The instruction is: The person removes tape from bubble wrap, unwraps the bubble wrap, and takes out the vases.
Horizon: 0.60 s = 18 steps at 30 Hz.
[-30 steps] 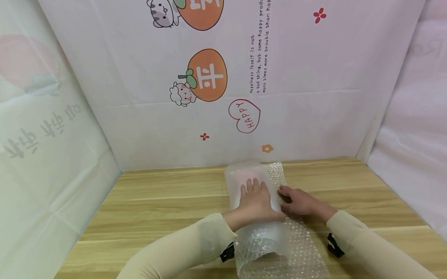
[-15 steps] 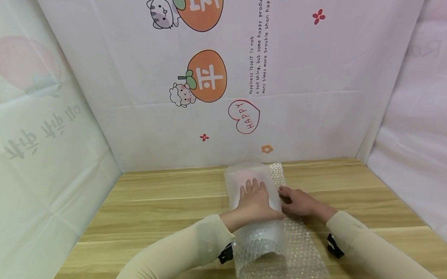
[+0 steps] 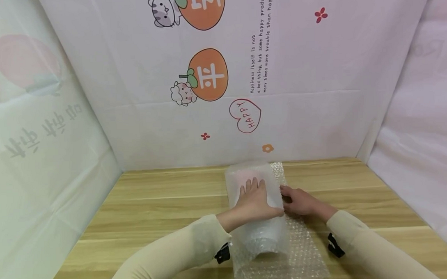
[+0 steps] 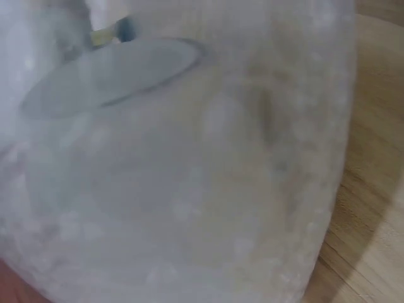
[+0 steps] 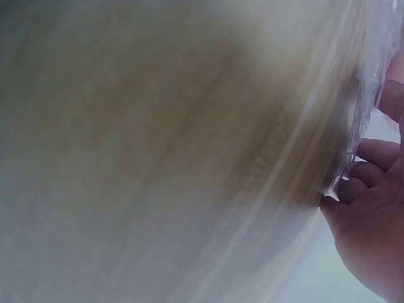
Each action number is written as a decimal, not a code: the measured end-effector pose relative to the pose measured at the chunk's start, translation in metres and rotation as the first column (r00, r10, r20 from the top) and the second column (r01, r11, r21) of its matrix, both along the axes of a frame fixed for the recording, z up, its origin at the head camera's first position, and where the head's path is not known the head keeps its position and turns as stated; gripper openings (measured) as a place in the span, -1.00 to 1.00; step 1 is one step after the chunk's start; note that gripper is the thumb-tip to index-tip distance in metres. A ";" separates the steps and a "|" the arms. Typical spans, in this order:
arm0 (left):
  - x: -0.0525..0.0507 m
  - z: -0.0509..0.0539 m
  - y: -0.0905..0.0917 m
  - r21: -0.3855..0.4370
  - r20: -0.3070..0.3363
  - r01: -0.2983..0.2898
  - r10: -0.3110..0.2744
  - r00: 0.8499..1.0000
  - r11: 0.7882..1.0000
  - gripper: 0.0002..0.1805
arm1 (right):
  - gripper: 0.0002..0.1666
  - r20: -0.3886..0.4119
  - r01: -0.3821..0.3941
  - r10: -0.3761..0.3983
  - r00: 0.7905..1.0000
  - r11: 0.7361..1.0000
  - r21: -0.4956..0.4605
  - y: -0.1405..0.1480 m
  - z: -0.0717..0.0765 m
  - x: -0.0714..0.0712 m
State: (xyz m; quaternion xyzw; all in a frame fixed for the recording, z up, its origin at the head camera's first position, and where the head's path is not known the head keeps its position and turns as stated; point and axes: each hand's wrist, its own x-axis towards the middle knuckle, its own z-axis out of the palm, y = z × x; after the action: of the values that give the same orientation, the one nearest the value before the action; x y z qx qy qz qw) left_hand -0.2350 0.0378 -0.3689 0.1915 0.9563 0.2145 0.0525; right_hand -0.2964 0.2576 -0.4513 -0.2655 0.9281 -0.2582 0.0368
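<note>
A roll of bubble wrap (image 3: 245, 245) lies lengthwise on the table, wound round a whitish object with a faint pink patch at its far end. My left hand (image 3: 253, 202) rests across the top of the roll, fingers spread. Close by on the right, my right hand (image 3: 301, 200) touches the side of the roll with its thumb and forefinger apart. In the right wrist view, the fingers (image 5: 379, 183) are slightly bent against the film. Through the wrap, the left wrist view shows a pale round end (image 4: 113, 79) beside a small blue and yellow patch. The object's kind is hidden.
An unrolled strip of bubble wrap (image 3: 307, 259) extends from under the roll toward the front right. The wooden table (image 3: 166, 199) meets a white printed cloth (image 3: 153, 133) at the back, with more cloth hanging at both sides. A black strap (image 3: 334, 246) sits at the right wrist.
My left hand has shifted slightly left over the roll. The wrap's upper layer has spread a little to the right. My right hand stays almost where it was.
</note>
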 end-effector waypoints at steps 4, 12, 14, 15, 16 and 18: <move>0.000 -0.002 -0.003 0.011 -0.005 0.002 -0.001 1.000 1.000 0.15 | -0.31 -0.007 -0.005 0.005 1.000 1.000 0.014 0.000 0.000 0.000; 0.000 -0.003 -0.013 0.074 -0.006 0.010 -0.009 1.000 0.997 0.04 | -0.24 0.006 0.015 -0.015 1.000 0.999 0.035 -0.002 0.000 0.001; 0.001 0.000 -0.016 0.096 0.004 0.013 -0.013 1.000 0.995 0.03 | -0.24 0.014 0.023 -0.024 1.000 0.999 0.037 -0.003 0.001 0.002; 0.001 0.001 -0.017 0.106 0.008 0.015 -0.016 1.000 0.994 0.02 | -0.24 0.018 0.027 -0.028 0.999 0.999 0.038 -0.003 0.001 0.002; 0.001 0.002 -0.018 0.110 0.008 0.016 -0.017 1.000 0.994 0.02 | -0.24 0.024 0.033 -0.034 0.999 0.999 0.034 -0.003 0.002 0.003; 0.001 0.003 -0.021 0.121 0.008 0.020 -0.021 1.000 0.992 0.02 | -0.26 0.038 0.043 -0.044 0.998 0.999 0.023 -0.003 0.003 0.003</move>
State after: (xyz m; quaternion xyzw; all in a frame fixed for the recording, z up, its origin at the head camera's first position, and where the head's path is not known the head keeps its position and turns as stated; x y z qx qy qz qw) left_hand -0.2339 0.0168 -0.3654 0.2031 0.9393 0.2724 0.0472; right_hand -0.2930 0.2546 -0.4484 -0.2400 0.9356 -0.2535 0.0521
